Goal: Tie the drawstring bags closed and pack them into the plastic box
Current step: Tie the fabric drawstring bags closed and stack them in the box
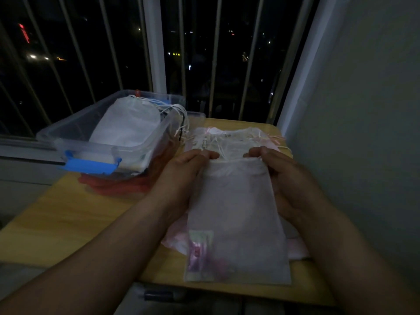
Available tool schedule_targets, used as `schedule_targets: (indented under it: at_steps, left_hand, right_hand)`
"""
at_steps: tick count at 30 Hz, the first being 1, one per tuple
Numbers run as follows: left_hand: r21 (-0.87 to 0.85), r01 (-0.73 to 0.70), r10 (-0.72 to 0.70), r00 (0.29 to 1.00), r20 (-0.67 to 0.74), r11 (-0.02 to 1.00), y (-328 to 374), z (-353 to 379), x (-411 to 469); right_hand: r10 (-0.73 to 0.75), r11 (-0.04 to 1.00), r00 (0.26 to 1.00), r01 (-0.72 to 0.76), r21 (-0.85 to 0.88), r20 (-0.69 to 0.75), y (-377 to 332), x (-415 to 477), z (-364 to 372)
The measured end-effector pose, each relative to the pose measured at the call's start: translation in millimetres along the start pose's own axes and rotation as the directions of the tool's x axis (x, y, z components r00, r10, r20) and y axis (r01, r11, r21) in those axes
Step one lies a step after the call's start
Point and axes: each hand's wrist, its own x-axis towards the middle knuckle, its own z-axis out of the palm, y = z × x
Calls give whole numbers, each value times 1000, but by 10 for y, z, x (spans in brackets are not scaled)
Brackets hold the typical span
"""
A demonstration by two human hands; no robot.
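A pale translucent drawstring bag (236,214) lies lengthwise in front of me, held at its top by both hands. My left hand (181,176) pinches the bag's upper left corner and my right hand (288,178) pinches the upper right corner. Thin white strings (221,146) run out from the bag's mouth between my thumbs. A small pink packet (200,251) shows through the bag's lower left. The clear plastic box (75,133) with a blue latch (91,164) stands at the left, holding white bags (129,126) with strings hanging over its rim.
More pale and pink bags (229,135) are piled on the wooden table (63,219) behind and under the held one. A red-orange object (118,185) lies under the box. A barred window (159,53) runs across the back and a wall (363,110) stands close on the right.
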Motion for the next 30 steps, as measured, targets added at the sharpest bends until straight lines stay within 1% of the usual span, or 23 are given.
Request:
schedule_targets:
  at_steps: [2,3,5,7,10,13,15,17,19,23,27,28,30]
  left_hand:
    - [-113,76,-76,997,7,991,13,-12,4]
    - [-168,112,-110,994,18,979,14,-30,-1]
    - [-234,138,-133,990,38,962,-2,-51,1]
    - [-245,131,-131,991,16,961,-20,-68,2]
    - [-251,122,-126,992,1,960,-22,-77,-19]
    - [-247,103,-108,994,-5,963,-7,-83,-39]
    - [-253,107,-110,994,3,962,8,-87,-46]
    - [-252,102,-104,995,4,962,16,-91,-40]
    - [-248,93,-98,995,-8,964,15,-98,-30]
    - [-283,112,-114,993,8,953,44,-100,-51]
    - [-304,112,-120,993,-8,946,25,-99,-53]
    - [-307,114,-123,992,-9,945,22,-101,-51]
    - [-313,119,-129,992,-11,942,14,-101,-40]
  right_hand:
    - [60,985,997,-66,158,37,-39,-10,9]
    - [68,975,996,-78,210,51,-52,-5,-3]
    - [63,967,996,-76,242,63,-79,-11,-6]
    - [43,983,998,-52,179,55,-60,6,-23]
    - [38,999,998,-37,-15,52,-50,-4,-29]
    - [30,987,996,-16,-158,84,-53,-45,-38]
    - [-1,977,998,14,-211,63,-29,-70,-38]
    - [-22,975,999,28,-220,31,-5,-74,-22]
    - [-33,983,999,33,-180,2,0,-52,-15]
    - [-29,999,999,30,31,-30,-25,0,-32]
    - [26,960,999,-12,279,-46,-77,5,-23]
    - [31,945,998,-13,326,-48,-90,4,-17]
    - [28,930,999,-13,367,-36,-100,4,-19]
